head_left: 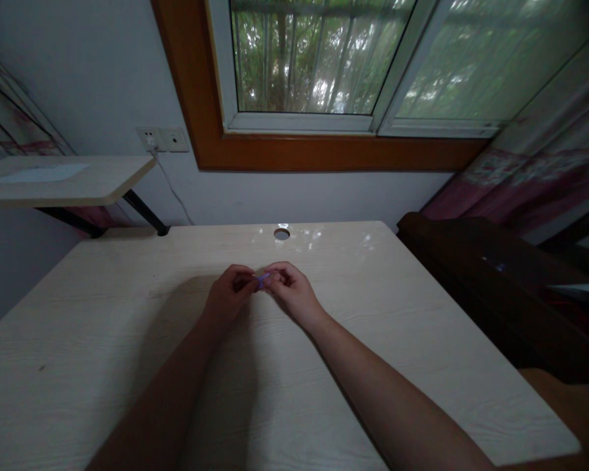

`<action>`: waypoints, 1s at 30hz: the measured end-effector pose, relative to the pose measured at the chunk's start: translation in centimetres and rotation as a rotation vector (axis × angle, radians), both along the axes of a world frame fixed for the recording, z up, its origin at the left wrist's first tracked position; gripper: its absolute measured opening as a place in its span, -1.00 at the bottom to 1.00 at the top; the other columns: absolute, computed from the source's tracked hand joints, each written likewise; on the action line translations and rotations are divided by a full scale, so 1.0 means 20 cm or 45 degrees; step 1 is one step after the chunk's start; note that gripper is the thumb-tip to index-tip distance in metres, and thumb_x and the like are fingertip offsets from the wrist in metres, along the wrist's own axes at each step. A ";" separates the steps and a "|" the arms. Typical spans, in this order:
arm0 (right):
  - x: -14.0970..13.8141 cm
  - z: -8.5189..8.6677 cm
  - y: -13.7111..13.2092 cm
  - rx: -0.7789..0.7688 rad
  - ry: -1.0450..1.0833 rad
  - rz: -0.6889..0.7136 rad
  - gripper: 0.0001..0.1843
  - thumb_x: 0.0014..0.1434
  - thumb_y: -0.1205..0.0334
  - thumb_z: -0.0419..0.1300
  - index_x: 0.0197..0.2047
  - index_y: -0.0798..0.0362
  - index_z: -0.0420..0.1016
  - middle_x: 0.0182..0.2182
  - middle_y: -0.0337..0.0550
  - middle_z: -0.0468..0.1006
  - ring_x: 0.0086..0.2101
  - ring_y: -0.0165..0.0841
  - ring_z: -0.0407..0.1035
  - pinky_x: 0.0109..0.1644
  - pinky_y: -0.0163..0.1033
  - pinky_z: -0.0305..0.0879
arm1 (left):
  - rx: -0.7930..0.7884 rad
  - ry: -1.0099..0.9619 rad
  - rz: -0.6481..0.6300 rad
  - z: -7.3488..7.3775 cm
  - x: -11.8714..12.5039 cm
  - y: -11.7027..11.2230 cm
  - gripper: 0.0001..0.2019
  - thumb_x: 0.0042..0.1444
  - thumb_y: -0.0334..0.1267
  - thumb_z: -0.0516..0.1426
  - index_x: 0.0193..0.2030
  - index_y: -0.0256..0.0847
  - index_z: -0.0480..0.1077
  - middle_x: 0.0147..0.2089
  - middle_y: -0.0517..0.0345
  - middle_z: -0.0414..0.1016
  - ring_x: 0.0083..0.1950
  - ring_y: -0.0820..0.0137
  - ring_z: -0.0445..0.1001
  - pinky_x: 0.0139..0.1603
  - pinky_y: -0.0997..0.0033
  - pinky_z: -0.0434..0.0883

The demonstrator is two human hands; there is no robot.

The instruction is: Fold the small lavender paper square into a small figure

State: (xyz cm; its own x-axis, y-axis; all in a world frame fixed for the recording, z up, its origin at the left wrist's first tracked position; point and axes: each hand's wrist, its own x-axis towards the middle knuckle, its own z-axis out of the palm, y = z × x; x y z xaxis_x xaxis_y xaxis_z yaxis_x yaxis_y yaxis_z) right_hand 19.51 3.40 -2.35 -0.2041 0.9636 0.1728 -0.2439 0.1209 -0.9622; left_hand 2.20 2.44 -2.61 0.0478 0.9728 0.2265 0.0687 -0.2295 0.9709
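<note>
Both hands meet over the far middle of a pale wood-grain desk [392,327]. Between their fingertips is a small purple-blue object [262,281], too small and too covered to name its kind. My left hand [230,292] pinches its left side with thumb and forefinger. From the right, my right hand [293,289] grips the other side, its fingers curled. Most of the object is hidden behind the fingers. The hands rest at or just above the desk surface; I cannot tell which.
A round cable hole [281,234] lies just beyond the hands. At the left back stands a raised shelf [78,193] on black legs, with a white sheet [44,173] on it. A cord [173,186] hangs from the wall socket [163,139]. Dark furniture [461,281] borders the right edge.
</note>
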 end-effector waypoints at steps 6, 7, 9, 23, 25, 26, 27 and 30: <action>0.00 0.00 0.00 0.002 -0.002 0.018 -0.74 0.03 0.18 0.36 -0.18 -0.01 0.52 -0.47 -0.30 0.44 -0.46 -0.45 0.30 -0.27 -0.26 0.31 | -0.015 0.030 0.023 0.03 0.00 -0.02 -0.77 0.06 -0.18 0.27 -0.18 -0.19 0.40 -0.36 0.17 0.57 -0.31 0.38 0.57 -0.21 0.37 0.50; 0.00 0.00 0.00 0.001 -0.010 0.021 -0.74 0.03 0.18 0.36 -0.17 -0.01 0.52 -0.48 -0.30 0.43 -0.46 -0.45 0.30 -0.27 -0.26 0.31 | -0.013 0.028 0.023 0.04 0.00 -0.02 -0.78 0.06 -0.18 0.27 -0.19 -0.19 0.41 -0.36 0.17 0.56 -0.32 0.39 0.57 -0.22 0.38 0.50; 0.00 0.00 0.01 0.000 -0.023 0.026 -0.74 0.04 0.19 0.36 -0.17 -0.01 0.52 -0.50 -0.31 0.41 -0.47 -0.45 0.29 -0.28 -0.26 0.31 | -0.008 0.038 0.022 0.03 0.00 -0.01 -0.79 0.07 -0.17 0.27 -0.20 -0.19 0.42 -0.37 0.17 0.56 -0.32 0.39 0.56 -0.23 0.39 0.49; 0.00 -0.01 0.00 -0.048 0.073 0.097 -0.72 0.05 0.15 0.36 -0.16 -0.01 0.51 -0.40 -0.24 0.55 -0.35 -0.39 0.45 -0.13 -0.18 0.43 | 0.026 0.074 -0.005 0.05 0.01 -0.03 -0.81 0.09 -0.17 0.25 -0.21 -0.19 0.44 -0.34 0.17 0.57 -0.30 0.39 0.56 -0.22 0.40 0.50; 0.00 0.00 0.00 -0.054 0.058 0.089 -0.72 0.04 0.15 0.37 -0.16 0.00 0.51 -0.40 -0.23 0.56 -0.34 -0.38 0.46 -0.13 -0.17 0.43 | 0.036 0.089 0.005 0.05 0.01 -0.03 -0.81 0.09 -0.16 0.25 -0.21 -0.19 0.44 -0.34 0.17 0.57 -0.31 0.39 0.56 -0.23 0.40 0.50; 0.00 0.00 0.00 -0.057 0.054 0.086 -0.72 0.04 0.15 0.37 -0.16 0.00 0.50 -0.40 -0.23 0.56 -0.34 -0.38 0.47 -0.13 -0.17 0.43 | 0.039 0.097 0.007 0.05 0.00 -0.03 -0.81 0.09 -0.16 0.25 -0.21 -0.18 0.44 -0.34 0.17 0.57 -0.31 0.39 0.56 -0.23 0.39 0.50; 0.00 0.00 0.00 -0.060 0.051 0.085 -0.72 0.03 0.15 0.37 -0.17 0.00 0.50 -0.40 -0.23 0.56 -0.35 -0.38 0.47 -0.14 -0.18 0.43 | 0.041 0.104 0.008 0.05 0.00 -0.03 -0.81 0.09 -0.16 0.25 -0.21 -0.18 0.44 -0.34 0.17 0.57 -0.31 0.38 0.56 -0.23 0.39 0.50; 0.00 0.01 0.00 -0.059 0.042 0.083 -0.72 0.03 0.17 0.38 -0.17 0.01 0.50 -0.39 -0.23 0.57 -0.36 -0.40 0.46 -0.17 -0.21 0.41 | 0.043 0.111 0.012 0.05 0.01 -0.03 -0.82 0.09 -0.17 0.25 -0.20 -0.18 0.44 -0.33 0.17 0.57 -0.31 0.39 0.57 -0.22 0.40 0.50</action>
